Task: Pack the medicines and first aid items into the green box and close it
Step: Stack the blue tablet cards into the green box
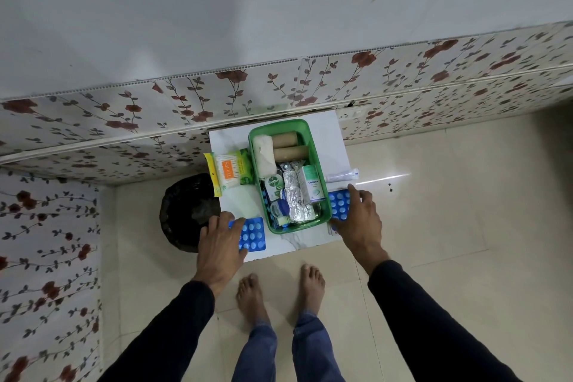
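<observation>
home room | floral wall panels (310,84) | tiled floor (434,226) | bare feet (311,285)

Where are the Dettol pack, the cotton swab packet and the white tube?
Dettol pack (274,183): head view, on its green logo.
Cotton swab packet (228,171): head view, on its clear front.
White tube (341,176): head view, mid-body.

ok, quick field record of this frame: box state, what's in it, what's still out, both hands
box: green box, open, no lid in view, on white tabletop
inside: two brown rolls, white gauze, Dettol pack, foil strips, Optibex carton
still out, left of box: cotton swab packet, blue blister strip
still out, right of box: white tube, second blue blister strip
left hand: resting on the left blister strip
right hand: on the right blister strip
grip: cannot tell if either strip is grasped
</observation>
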